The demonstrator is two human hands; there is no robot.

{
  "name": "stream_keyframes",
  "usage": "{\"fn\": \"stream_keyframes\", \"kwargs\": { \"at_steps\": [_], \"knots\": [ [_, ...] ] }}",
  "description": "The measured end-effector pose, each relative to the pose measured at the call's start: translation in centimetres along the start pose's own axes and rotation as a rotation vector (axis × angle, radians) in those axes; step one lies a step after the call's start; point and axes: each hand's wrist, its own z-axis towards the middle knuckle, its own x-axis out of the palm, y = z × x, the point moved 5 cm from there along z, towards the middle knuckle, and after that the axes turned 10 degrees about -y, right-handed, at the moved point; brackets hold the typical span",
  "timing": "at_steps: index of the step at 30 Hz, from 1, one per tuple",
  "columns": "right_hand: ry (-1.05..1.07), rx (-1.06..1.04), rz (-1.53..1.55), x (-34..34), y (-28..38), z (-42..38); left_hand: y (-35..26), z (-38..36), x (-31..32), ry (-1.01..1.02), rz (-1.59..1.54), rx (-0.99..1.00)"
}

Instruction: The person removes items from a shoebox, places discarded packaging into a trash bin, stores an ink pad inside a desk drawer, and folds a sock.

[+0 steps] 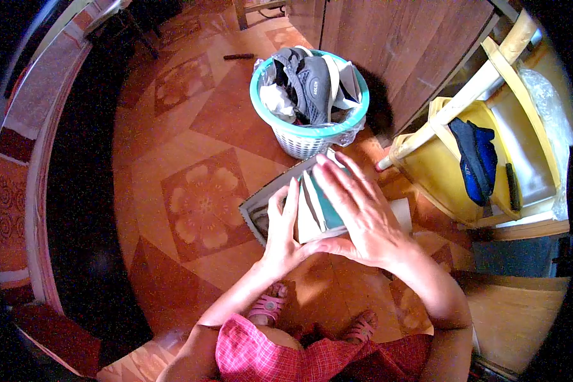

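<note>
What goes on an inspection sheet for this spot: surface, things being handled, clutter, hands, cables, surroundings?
Surface: patterned reddish floor; whether the box rests directly on it is unclear.
Job's things: open box with flat cream and teal pieces inside.
Clutter: small dark bar on the floor; basket filled with a grey shoe and plastic.
Hands: left hand and right hand at the pieces; grip unclear.
Cables: nothing seen.
Surroundings: yellow chair bearing a blue-and-black item; wooden panel behind.
</note>
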Motion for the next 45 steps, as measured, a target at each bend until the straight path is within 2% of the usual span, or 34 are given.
{"fn": "stream_keyframes", "kwargs": {
  "at_steps": [1,2,8,10,12,14,17,19,29,32,38,42,45],
  "knots": [
    [-0.069,-0.011,0.062,-0.3,0.1,0.0,-0.3,0.3,-0.2,-0.025,-0.033,0.025],
    [0.001,-0.014,0.013,-0.2,0.6,0.0,-0.4,0.6,-0.3,-0.027,-0.033,0.024],
    [0.057,0.006,-0.020,0.7,0.3,-0.2,-0.4,0.4,-0.5,-0.055,0.002,0.004],
    [-0.098,0.097,0.221,0.1,0.1,-0.1,-0.2,0.2,-0.3,-0.064,0.031,0.011],
    [-0.107,0.128,0.236,-0.1,0.4,0.3,-0.4,0.3,-0.5,-0.111,0.071,0.072],
    [-0.056,0.027,0.121,0.0,1.0,0.6,-0.5,0.2,-0.5,-0.147,0.086,0.101],
    [-0.058,0.013,0.113,-0.2,1.3,0.4,-0.5,0.0,-0.5,-0.127,0.116,0.108],
    [-0.064,0.008,0.144,-0.2,1.4,0.3,-0.7,0.1,-0.1,-0.088,0.330,0.204],
    [0.020,-0.005,0.003,0.3,1.6,-0.2,-0.8,0.1,-0.3,-0.145,0.221,0.163],
    [-0.044,0.014,0.059,-0.1,1.1,0.0,-1.8,0.8,-1.0,-0.153,0.137,0.136],
    [-0.076,0.005,0.078,-0.3,1.6,0.1,-1.5,0.9,-0.9,-0.153,0.185,0.126],
    [-0.051,-0.054,-0.035,-0.1,2.4,-0.3,-0.9,0.0,-0.4,-0.197,0.291,0.207],
    [-0.060,-0.039,-0.007,-0.4,2.1,0.2,-0.8,0.0,-0.4,-0.232,0.216,0.168]
  ]
}}
